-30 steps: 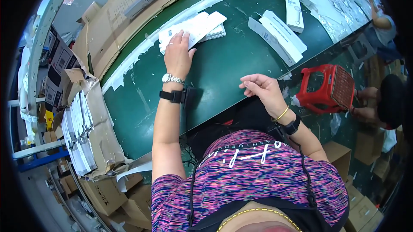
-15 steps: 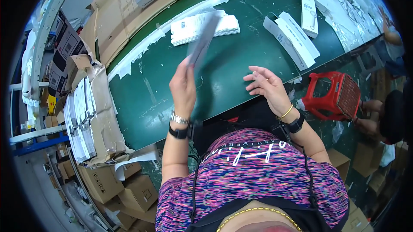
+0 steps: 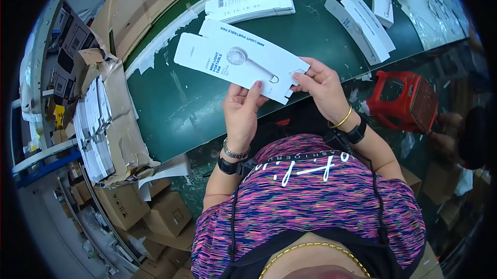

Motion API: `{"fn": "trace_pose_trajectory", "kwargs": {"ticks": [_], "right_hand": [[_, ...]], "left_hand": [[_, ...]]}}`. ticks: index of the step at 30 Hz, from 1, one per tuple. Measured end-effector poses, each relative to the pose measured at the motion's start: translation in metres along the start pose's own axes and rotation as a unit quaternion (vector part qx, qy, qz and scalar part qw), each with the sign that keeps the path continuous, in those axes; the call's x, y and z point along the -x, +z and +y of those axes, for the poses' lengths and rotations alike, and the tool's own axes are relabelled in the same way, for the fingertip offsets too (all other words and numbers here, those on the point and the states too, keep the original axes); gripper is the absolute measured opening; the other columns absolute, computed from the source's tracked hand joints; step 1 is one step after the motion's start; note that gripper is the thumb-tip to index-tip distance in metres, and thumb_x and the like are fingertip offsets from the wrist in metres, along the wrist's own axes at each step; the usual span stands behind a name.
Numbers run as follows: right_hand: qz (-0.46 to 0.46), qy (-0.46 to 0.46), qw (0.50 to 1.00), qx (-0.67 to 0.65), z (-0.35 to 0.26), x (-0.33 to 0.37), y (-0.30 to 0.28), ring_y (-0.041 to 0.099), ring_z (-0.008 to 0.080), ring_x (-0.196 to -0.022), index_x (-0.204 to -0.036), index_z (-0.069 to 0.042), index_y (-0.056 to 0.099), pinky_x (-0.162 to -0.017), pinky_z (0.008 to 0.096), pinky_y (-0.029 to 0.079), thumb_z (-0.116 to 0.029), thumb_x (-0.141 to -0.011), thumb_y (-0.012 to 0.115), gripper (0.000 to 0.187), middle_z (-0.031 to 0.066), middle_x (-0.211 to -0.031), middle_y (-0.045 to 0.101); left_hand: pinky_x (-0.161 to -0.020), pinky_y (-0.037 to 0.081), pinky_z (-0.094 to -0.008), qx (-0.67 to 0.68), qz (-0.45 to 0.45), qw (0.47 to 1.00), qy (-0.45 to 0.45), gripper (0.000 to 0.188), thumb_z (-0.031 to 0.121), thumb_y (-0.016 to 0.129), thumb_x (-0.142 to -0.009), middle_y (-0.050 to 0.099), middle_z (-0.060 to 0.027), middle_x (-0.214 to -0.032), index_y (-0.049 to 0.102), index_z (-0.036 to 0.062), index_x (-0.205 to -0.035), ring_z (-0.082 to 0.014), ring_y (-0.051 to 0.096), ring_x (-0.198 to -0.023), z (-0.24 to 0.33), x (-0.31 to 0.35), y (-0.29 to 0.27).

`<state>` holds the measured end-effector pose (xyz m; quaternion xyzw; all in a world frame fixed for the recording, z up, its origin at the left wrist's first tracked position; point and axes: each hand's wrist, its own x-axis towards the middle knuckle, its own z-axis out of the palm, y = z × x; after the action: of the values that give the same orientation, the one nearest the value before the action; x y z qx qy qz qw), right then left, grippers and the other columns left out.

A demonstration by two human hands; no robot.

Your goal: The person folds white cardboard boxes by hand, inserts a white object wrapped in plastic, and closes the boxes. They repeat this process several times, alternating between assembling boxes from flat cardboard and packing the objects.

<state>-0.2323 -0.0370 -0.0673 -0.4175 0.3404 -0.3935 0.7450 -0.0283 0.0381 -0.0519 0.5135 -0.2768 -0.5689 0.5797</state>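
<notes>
A white flattened fan box [image 3: 207, 67] is held between my two hands over the green table, its printed face with a small fan picture turned up. My left hand [image 3: 242, 111] grips its near long edge, thumb on top and fingers beneath. At the right end, my right hand [image 3: 322, 86] pinches the end flaps. Beyond the held carton lies a stack of flat white boxes [image 3: 248, 3]. To the right are an unfolded white carton [image 3: 362, 28] and a narrow white box [image 3: 382, 2] with a fan picture.
A red plastic stool [image 3: 401, 100] stands beyond the right table edge, with another person's hand [image 3: 449, 123] near it. Brown cardboard [image 3: 142, 10] lies along the far left. More flat cartons [image 3: 93, 129] fill an opened box at left. Clear plastic bags [image 3: 440, 12] are heaped at far right.
The flat box has swung from edge-on to face-up and come down nearer me. My right hand has closed on its right end; it was empty before.
</notes>
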Motion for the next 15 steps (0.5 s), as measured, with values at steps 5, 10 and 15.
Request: {"fn": "trace_pose_trajectory", "kwargs": {"ticks": [5, 10, 15], "right_hand": [[0.034, -0.014, 0.998, 0.055, -0.004, 0.005, -0.013, 0.070, 0.0103, -0.084, -0.140, 0.004, 0.060, -0.078, 0.0264, 0.059, -0.004, -0.102, 0.063, 0.039, 0.0054, -0.098, 0.073], [-0.042, -0.031, 0.991, 0.125, -0.021, 0.015, -0.003, 0.069, 0.0088, -0.082, -0.139, 0.005, 0.062, -0.074, 0.0251, 0.060, -0.002, -0.101, 0.062, 0.038, 0.0037, -0.092, 0.073], [-0.081, 0.046, 0.989, 0.111, -0.027, 0.017, -0.001, 0.071, 0.0094, -0.088, -0.138, 0.003, 0.063, -0.080, 0.0254, 0.060, 0.000, -0.100, 0.063, 0.038, 0.0027, -0.091, 0.074]], "left_hand": [[-0.090, 0.059, -0.0344, -0.470, -0.137, 0.866, -0.104, 0.051, 0.018, 0.082, -0.090, 0.069, -0.0125, -0.128, 0.061, 0.0023, -0.134, -0.0256, 0.071, -0.112, 0.042, 0.014, 0.009], [-0.111, 0.048, -0.0474, -0.631, -0.119, 0.674, 0.365, 0.089, 0.027, 0.095, -0.068, 0.058, -0.0141, -0.143, 0.055, 0.0047, -0.144, -0.0321, 0.059, -0.131, 0.060, 0.023, 0.016], [-0.123, 0.033, -0.0524, -0.693, -0.163, 0.632, 0.306, 0.109, 0.031, 0.097, -0.059, 0.052, -0.0132, -0.146, 0.046, 0.0073, -0.152, -0.0318, 0.052, -0.136, 0.062, 0.013, 0.015]]}}
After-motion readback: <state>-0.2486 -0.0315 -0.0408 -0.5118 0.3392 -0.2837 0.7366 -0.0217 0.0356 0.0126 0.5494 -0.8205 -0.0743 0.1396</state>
